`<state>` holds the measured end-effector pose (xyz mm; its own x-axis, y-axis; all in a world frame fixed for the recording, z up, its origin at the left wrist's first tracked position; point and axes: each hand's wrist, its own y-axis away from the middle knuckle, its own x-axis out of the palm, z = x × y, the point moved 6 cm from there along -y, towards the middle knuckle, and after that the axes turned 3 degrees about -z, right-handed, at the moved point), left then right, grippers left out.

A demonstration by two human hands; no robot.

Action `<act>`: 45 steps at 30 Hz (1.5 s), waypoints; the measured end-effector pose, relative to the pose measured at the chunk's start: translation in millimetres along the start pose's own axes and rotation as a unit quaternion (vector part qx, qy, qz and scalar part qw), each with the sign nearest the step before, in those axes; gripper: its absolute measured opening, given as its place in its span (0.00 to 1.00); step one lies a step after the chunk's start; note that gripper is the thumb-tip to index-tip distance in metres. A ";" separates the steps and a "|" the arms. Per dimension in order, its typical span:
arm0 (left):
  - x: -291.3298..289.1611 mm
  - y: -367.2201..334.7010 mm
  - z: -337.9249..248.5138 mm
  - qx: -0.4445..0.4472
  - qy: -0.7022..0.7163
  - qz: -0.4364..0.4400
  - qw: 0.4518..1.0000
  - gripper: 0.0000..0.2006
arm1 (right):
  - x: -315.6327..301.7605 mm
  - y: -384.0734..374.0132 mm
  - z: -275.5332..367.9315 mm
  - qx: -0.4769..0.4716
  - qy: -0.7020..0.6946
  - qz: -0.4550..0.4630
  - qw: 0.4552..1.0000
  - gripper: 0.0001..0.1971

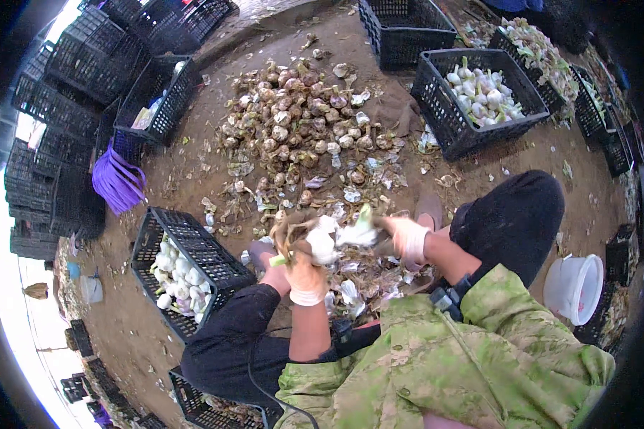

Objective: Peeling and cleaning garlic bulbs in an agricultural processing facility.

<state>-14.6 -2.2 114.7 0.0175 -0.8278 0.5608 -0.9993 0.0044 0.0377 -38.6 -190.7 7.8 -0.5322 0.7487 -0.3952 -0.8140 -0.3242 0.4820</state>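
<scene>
My left hand (304,275), in a pale glove, grips a garlic bulb (322,243) with its stringy roots (286,229) sticking out to the left. My right hand (406,237), also gloved, pulls a white strip of skin (358,232) off the bulb. Both hands are held above my knees, over loose white peelings (350,293) on the dirt. A heap of unpeeled, dirty garlic bulbs (297,121) lies on the ground just beyond my hands.
A black crate (218,261) with peeled white bulbs sits by my left knee. Another black crate (444,114) of white bulbs stands far right. Stacked black crates (64,107) line the left, with a purple bundle (118,182). A white bucket (576,286) is at my right.
</scene>
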 end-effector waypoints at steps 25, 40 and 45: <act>-12.7 -8.6 24.7 -0.091 -0.052 -0.195 0.975 0.09 | 4.5 31.6 56.4 -0.055 -0.591 0.089 0.800 0.36; 29.7 20.6 -27.8 0.262 -0.436 0.062 0.859 0.11 | 4.0 39.5 75.4 -0.012 -0.516 -0.006 0.856 0.28; -43.8 -5.1 -26.1 -0.063 -0.097 -0.189 0.975 0.12 | 3.0 40.7 80.7 -0.060 -0.510 -0.007 0.858 0.31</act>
<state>-9.4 48.6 111.6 0.3650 -0.8740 0.3207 -0.9102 -0.2626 0.3202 -54.5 -155.0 89.4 -0.0906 0.8498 0.5193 -0.8695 -0.3218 0.3748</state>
